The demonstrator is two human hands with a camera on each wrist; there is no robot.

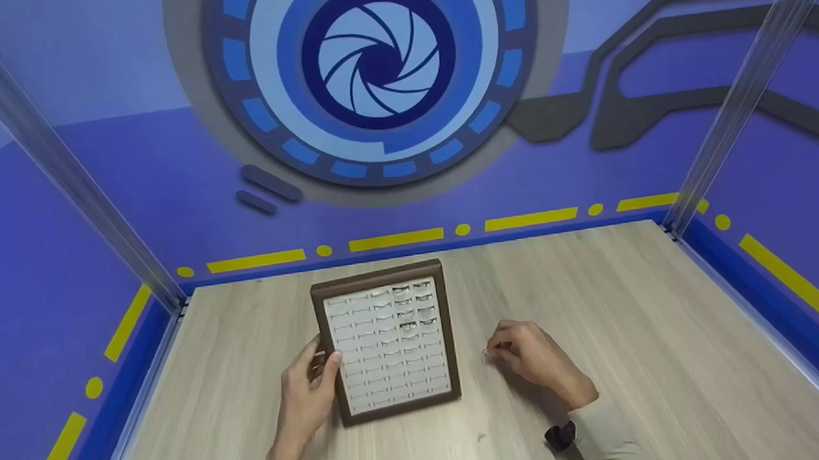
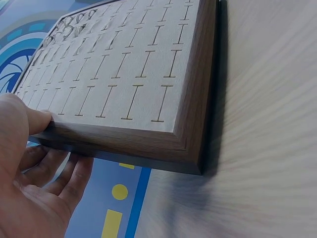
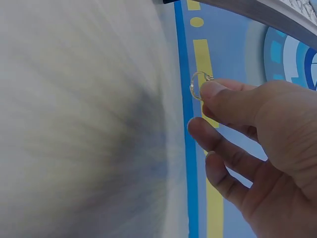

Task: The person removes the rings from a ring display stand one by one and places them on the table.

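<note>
My left hand [image 1: 305,399] grips the left edge of a ring display tray [image 1: 450,344] with a brown wooden frame and a pale slotted pad. Its thumb lies over the front of the frame and its fingers are behind, as the left wrist view also shows. The tray is tilted up to face me. Several rings [image 1: 407,326] sit in slots in its upper right part; many lower slots hold none. To the right of the tray, my right hand [image 1: 533,357] pinches a thin gold-coloured ring [image 3: 192,88] between thumb and forefinger, apart from the tray. The other fingers are loosely bent.
The light wooden table [image 1: 666,357] extends around the tray. A small pinkish speck [image 1: 481,436] lies on it near the front; its kind is unclear. Blue and purple printed walls [image 1: 619,175] with metal corner posts [image 1: 732,110] enclose the back and sides.
</note>
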